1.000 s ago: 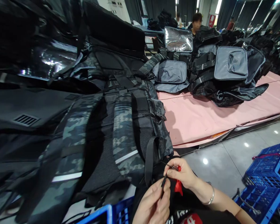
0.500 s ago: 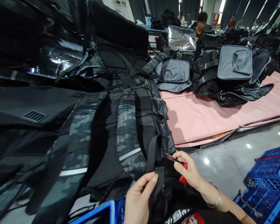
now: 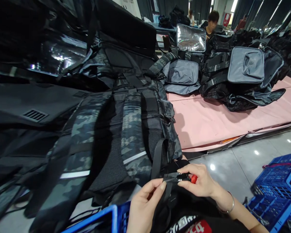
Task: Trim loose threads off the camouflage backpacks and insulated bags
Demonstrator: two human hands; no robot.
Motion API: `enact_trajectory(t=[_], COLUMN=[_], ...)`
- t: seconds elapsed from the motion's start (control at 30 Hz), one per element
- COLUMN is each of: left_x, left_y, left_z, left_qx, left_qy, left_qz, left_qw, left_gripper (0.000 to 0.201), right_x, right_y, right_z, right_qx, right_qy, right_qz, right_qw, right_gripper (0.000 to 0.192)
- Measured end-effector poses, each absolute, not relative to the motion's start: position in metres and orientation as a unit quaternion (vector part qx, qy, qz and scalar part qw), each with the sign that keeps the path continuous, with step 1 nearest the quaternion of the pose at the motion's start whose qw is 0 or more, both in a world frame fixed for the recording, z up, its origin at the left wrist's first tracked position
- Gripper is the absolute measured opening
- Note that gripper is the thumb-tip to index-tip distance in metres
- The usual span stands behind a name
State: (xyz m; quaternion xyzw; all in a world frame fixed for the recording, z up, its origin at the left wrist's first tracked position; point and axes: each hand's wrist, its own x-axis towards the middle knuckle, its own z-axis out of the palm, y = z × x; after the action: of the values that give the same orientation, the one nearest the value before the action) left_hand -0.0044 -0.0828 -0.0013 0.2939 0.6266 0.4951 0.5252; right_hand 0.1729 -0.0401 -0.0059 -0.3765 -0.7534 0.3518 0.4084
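Note:
A camouflage backpack point(image 3: 126, 136) lies back-up on the table in front of me, with a black strap point(image 3: 167, 187) hanging from its lower end. My left hand point(image 3: 143, 207) pinches the end of that strap between thumb and fingers. My right hand point(image 3: 201, 183) holds small red-handled snips point(image 3: 184, 177), whose blades touch the strap's end near my left fingertips. A bracelet sits on my right wrist.
Piles of black and camouflage backpacks point(image 3: 242, 74) cover the pink table point(image 3: 215, 123). Blue plastic crates stand at the lower right point(image 3: 278, 181) and at the bottom edge point(image 3: 104, 220). A seated person point(image 3: 212, 21) works at the far end. Shiny grey floor point(image 3: 232, 168) lies to the right.
My right hand has brought the snips down and left onto the strap's end. My left hand has shifted its pinch along the strap and raised its end.

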Motion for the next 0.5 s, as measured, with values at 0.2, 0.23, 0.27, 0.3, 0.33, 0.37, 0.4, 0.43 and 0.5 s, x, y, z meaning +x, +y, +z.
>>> enact_trajectory(t=[0.2, 0.23, 0.27, 0.3, 0.33, 0.37, 0.4, 0.43, 0.5], left_x=[-0.0056, -0.0057, -0.0054, -0.0048, -0.0039, -0.0028, -0.0017, -0.0007, 0.0009], left_y=[-0.0819, -0.0819, -0.082, -0.0821, -0.0823, -0.0825, -0.0827, -0.0827, -0.0825], left_z=[-0.0005, -0.0002, 0.0003, 0.001, 0.0019, 0.0029, 0.0039, 0.0049, 0.0063], left_qx=[0.291, 0.292, 0.292, 0.291, 0.29, 0.289, 0.289, 0.289, 0.287], left_qy=[0.625, 0.625, 0.623, 0.622, 0.62, 0.62, 0.62, 0.621, 0.622], left_qz=[0.499, 0.498, 0.497, 0.496, 0.495, 0.494, 0.494, 0.493, 0.492], left_qw=[0.525, 0.526, 0.528, 0.532, 0.535, 0.536, 0.536, 0.536, 0.538], left_gripper=[0.036, 0.036, 0.035, 0.034, 0.033, 0.032, 0.032, 0.032, 0.031], right_x=[0.1794, 0.1805, 0.1813, 0.1818, 0.1819, 0.1817, 0.1812, 0.1806, 0.1793], right_y=[-0.0408, -0.0407, -0.0405, -0.0403, -0.0401, -0.04, -0.0399, -0.04, -0.0404], right_z=[-0.0089, -0.0093, -0.0097, -0.0101, -0.0105, -0.0108, -0.0111, -0.0113, -0.0115], right_qx=[-0.387, -0.395, -0.403, -0.408, -0.411, -0.41, -0.407, -0.4, -0.384], right_qy=[-0.75, -0.741, -0.732, -0.726, -0.722, -0.722, -0.726, -0.733, -0.754], right_qz=[0.353, 0.368, 0.383, 0.397, 0.405, 0.407, 0.404, 0.394, 0.362], right_qw=[0.404, 0.399, 0.393, 0.387, 0.382, 0.38, 0.38, 0.383, 0.391], right_gripper=[0.018, 0.017, 0.017, 0.016, 0.016, 0.016, 0.017, 0.017, 0.018])
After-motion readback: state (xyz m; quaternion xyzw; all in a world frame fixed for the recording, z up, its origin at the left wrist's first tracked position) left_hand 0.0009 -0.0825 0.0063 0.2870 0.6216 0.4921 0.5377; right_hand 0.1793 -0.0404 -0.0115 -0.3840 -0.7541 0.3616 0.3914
